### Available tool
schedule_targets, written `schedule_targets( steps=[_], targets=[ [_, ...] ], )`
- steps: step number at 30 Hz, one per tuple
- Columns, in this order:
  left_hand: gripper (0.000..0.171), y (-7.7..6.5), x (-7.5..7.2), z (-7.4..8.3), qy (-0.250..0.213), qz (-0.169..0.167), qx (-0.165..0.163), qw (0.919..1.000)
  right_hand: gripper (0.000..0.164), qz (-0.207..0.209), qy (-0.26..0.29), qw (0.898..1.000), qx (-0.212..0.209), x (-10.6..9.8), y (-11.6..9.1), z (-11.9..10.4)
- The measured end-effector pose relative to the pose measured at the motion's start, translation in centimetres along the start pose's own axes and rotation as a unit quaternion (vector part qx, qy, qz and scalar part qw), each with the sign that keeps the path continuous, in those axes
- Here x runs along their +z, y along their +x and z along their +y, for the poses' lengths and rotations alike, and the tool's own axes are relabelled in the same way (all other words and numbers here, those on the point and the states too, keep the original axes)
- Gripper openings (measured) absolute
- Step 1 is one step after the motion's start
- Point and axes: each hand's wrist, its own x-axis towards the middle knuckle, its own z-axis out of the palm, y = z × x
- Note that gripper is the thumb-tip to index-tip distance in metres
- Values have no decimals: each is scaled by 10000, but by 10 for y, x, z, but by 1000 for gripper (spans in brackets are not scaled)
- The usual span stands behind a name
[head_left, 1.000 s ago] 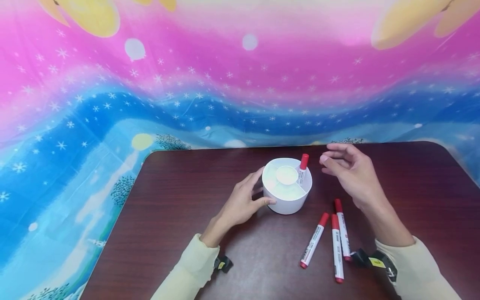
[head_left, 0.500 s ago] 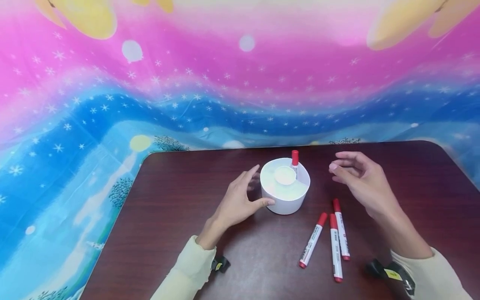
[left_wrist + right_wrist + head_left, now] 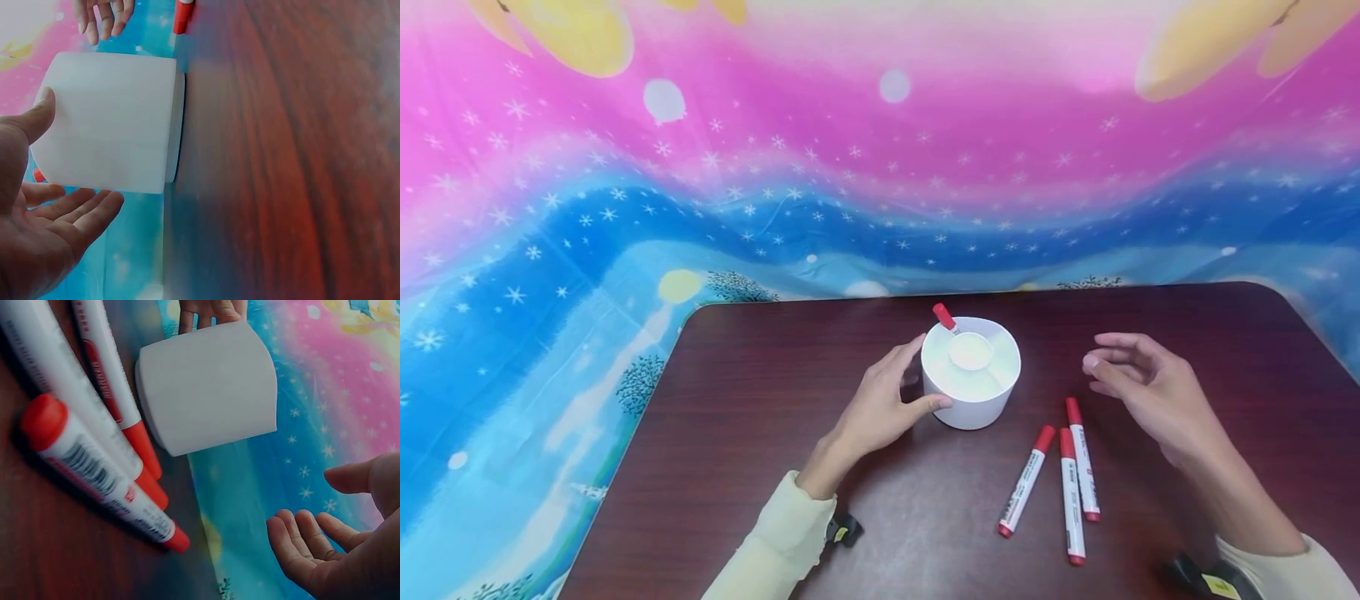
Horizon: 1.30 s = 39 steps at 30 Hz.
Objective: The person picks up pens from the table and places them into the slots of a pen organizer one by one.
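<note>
A round white divided organizer (image 3: 972, 410) stands on the table, with a round cup in its middle. One red-capped marker (image 3: 943, 316) leans in its back-left compartment, its lower part hidden. My left hand (image 3: 880, 400) is spread along the organizer's left side. Its thumb touches the front wall, and its fairly straight fingers lie by the far-left side, partly hidden. To the right, apart from the organizer, my right hand (image 3: 1157, 387) hovers with loosely bent fingers and holds nothing, as the right wrist view also shows.
Three red-and-white markers lie on the table between the organizer and my right arm: a left one (image 3: 1026, 482), a middle one (image 3: 1072, 498) and a right one (image 3: 1083, 460). A patterned cloth (image 3: 850, 167) hangs behind the dark wooden table (image 3: 760, 367).
The organizer has turned, carrying its marker from the right side round the back to the back left. My right hand has drawn away to the right and toward me.
</note>
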Motion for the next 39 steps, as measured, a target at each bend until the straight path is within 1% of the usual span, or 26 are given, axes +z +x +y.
schedule_targets(
  steps=[8,12,15,21,25,30,39],
  targets=[
    [95,0,2,-1,-127,11,-20,9999,44,-124,-62,9996,251,-3,-8,13],
    [95,0,2,-2,-140,-11,-48,9999,55,-223,-140,9986,469,-4,-11,19],
    [95,0,2,-2,-129,-23,-59,9999,60,-316,-87,9978,582,-5,-14,23],
    [95,0,3,-3,-75,-27,-75,9999,63,-499,119,9953,816,-4,-19,31],
    [94,0,2,-2,-31,-27,-87,10000,67,-605,70,9923,1075,-3,-23,37],
    [94,-1,1,0,-85,-22,-46,10000,67,-713,14,9881,1364,0,-27,43],
    [94,0,1,-1,-54,-33,-60,10000,70,-803,-113,9853,1505,7,-33,47]
  ],
)
